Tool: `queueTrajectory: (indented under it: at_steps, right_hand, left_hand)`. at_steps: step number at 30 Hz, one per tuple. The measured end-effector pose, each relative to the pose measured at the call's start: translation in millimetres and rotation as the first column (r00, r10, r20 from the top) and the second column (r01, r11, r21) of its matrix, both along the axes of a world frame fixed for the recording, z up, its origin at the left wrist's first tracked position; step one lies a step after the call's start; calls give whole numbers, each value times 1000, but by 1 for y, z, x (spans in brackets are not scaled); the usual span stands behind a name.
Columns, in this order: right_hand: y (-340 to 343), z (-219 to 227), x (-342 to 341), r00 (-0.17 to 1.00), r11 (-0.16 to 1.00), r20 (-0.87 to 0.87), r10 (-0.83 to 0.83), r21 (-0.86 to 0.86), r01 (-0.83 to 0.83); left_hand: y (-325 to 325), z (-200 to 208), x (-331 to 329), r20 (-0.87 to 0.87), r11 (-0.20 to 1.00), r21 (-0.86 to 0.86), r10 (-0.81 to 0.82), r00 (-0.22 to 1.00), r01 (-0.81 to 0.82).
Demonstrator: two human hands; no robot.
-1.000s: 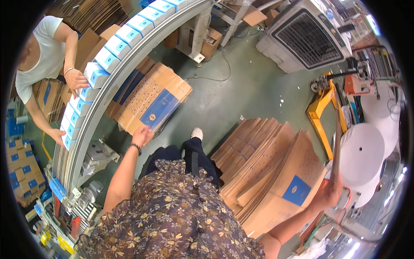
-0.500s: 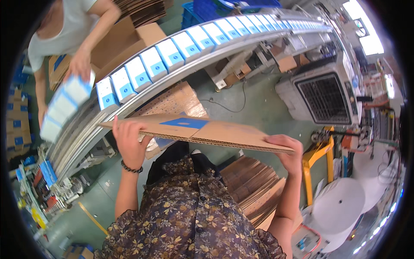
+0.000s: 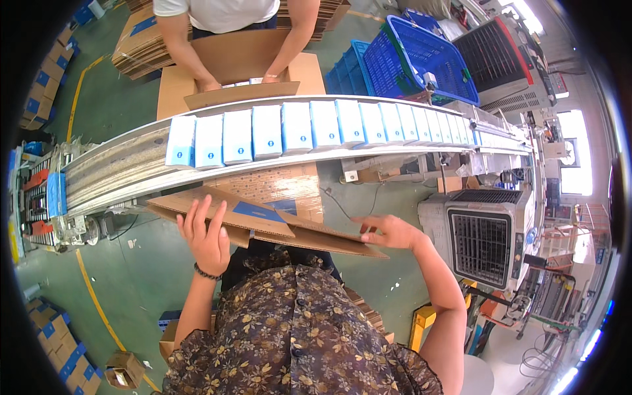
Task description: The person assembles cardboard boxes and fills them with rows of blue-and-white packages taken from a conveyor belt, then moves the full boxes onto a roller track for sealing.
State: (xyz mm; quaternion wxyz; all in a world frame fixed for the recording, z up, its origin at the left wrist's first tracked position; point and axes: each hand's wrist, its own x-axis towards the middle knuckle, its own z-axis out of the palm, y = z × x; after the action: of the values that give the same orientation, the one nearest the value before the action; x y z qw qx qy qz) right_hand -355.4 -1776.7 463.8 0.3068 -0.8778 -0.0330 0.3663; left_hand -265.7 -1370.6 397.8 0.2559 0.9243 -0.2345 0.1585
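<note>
A partly unfolded cardboard box (image 3: 276, 227) with a blue printed patch hangs in front of me, above the floor. Its panels have come apart, leaving a gap along the near side. My left hand (image 3: 205, 237) supports the box's left end, fingers spread over the cardboard. At the right end, my right hand (image 3: 390, 232) grips the edge between bent fingers and thumb; part of its grip is hidden. Beyond the box runs a conveyor (image 3: 118, 172) carrying a row of white-and-blue packs (image 3: 266, 128).
Across the conveyor, a person (image 3: 299, 26) reaches both hands into an open carton (image 3: 240, 56). A blue plastic basket (image 3: 421, 59) stands to their right. A large grey air cooler (image 3: 484, 240) is at my right. Stacked cartons (image 3: 62, 342) lie at lower left.
The flat cardboard has opened into separated panels and its right end has dropped. My view has turned; the person across moved from holding several packs to reaching into the carton.
</note>
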Motion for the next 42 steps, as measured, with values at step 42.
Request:
queueTrajectory:
  at_steps: [42]
  right_hand:
    - [-28,-78,-2,639,858,767,49,-359,366]
  left_hand:
    - [-197,28,57,172,858,258,-492,853,443]
